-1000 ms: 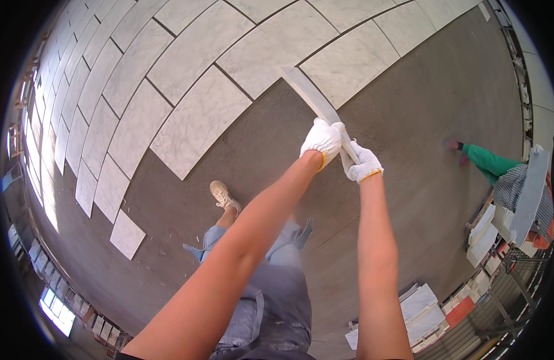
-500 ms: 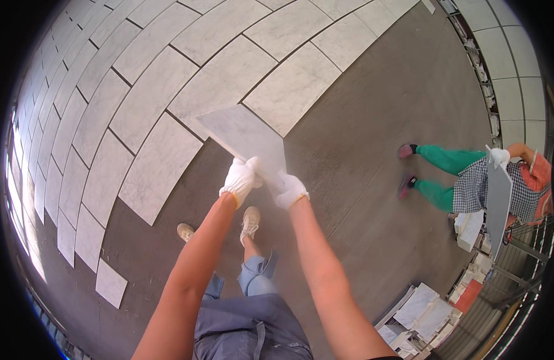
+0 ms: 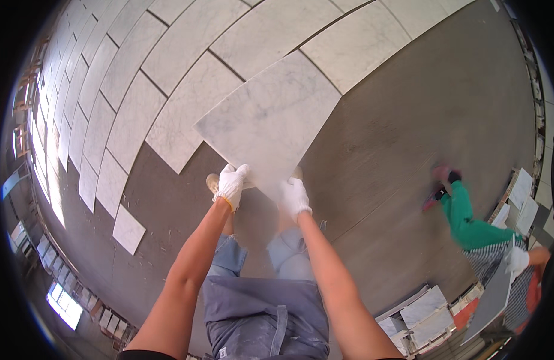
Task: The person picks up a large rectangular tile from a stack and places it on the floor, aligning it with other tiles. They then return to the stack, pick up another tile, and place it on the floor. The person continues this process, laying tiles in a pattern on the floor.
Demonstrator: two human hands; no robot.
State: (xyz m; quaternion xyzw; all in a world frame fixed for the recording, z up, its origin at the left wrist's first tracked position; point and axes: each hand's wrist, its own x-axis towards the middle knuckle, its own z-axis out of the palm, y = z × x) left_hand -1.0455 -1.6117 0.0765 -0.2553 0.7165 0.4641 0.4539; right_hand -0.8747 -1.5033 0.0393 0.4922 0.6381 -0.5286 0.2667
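Observation:
A pale grey-veined marble tile [image 3: 271, 111] is in both my hands, broad face up. My left hand [image 3: 232, 187], in a white knitted glove, grips the near left edge, its fingers closed round it. The white-gloved right hand [image 3: 295, 198] is closed on the near corner at the right. The tile's far end reaches the stepped edge of the laid tiles [image 3: 190, 111]; whether it rests on the floor or hovers just above cannot be told. A smear blurs the tile's near corner.
Bare grey floor [image 3: 403, 120] spreads to the right. At the lower right stand stacked tiles [image 3: 424, 306]. A co-worker in green trousers [image 3: 466, 219] carries a grey slab [image 3: 493, 297] at the right. A small loose-looking tile [image 3: 128, 230] lies at the left.
The marble tile has tipped from a steep slant to nearly flat, its far end now beside the laid tiles. The co-worker appears lower in view, slab still in hand.

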